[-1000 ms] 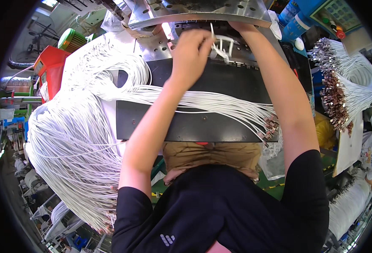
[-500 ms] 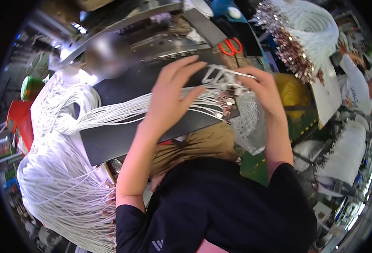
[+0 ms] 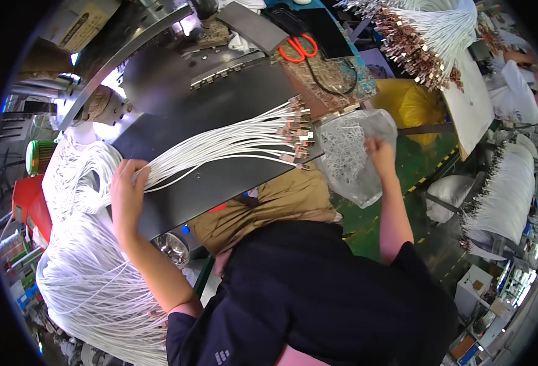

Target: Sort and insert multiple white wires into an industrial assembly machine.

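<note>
A dark worktop (image 3: 220, 177) was taken as the landmark. Across its middle a bundle of white wires (image 3: 220, 146) was laid, with the metal-tipped ends fanned out near its right edge. At the left end of the worktop the left hand (image 3: 127, 195) was laid flat on the bundle, fingers spread loosely over the wires and pressing them down rather than pinching them. Left of and below the worktop, a great mass of loose white wires (image 3: 80, 274) was seen hanging in loops. Just off the right edge of the worktop a clear plastic bag (image 3: 351, 152) filled with small white parts was held up, and the right hand (image 3: 380, 152) was closed on its side, the fingers curled into the plastic. Beyond the far right corner of the worktop a pair of red-handled scissors (image 3: 298, 47) was lying on a dark tray. Farther right of the worktop another bunch of white wires with copper-coloured ends (image 3: 427, 43) was spread over a white surface, and a yellow bag (image 3: 412, 104) was seen beneath it.
</note>
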Motion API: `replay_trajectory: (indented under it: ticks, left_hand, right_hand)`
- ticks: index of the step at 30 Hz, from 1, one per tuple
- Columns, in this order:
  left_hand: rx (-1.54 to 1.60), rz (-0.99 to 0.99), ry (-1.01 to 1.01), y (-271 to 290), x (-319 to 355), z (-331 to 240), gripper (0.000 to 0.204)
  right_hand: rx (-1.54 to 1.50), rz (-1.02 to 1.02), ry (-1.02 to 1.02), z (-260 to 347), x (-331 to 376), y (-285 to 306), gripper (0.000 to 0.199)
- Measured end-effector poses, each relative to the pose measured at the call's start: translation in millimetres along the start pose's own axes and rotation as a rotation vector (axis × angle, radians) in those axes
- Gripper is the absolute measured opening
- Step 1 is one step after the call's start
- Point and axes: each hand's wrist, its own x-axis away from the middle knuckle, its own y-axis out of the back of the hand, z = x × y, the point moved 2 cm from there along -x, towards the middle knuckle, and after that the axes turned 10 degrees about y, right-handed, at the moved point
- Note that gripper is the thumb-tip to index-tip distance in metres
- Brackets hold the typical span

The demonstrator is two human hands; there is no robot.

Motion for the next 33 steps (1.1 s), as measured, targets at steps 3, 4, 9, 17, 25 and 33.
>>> replay_trajectory:
  ticks: [3,4,9,17,25,33]
  left_hand:
    - [0.005,-0.088,-0.057,-1,14,18,0.017]
    - [0.024,-0.116,-0.073,-8,10,14,0.019]
    - [0.563,-0.084,-0.190,-35,36,-51,0.017]
    - [1.362,0.514,0.413,-156,163,9,0.034]
    - [1.808,-0.223,0.644,-185,158,68,0.041]
    - [1.679,-0.224,0.592,-189,153,66,0.042]
  right_hand:
    - [-0.181,-0.222,0.153,157,-32,42,0.023]
    - [-0.250,-0.224,0.220,182,-33,48,0.023]
    - [-0.669,0.721,0.325,278,-14,46,0.021]
    - [-0.714,1.240,-0.002,237,48,-31,0.031]
    - [-0.744,0.987,0.552,365,-7,16,0.036]
    - [0.127,0.059,1.214,520,-193,-114,0.064]
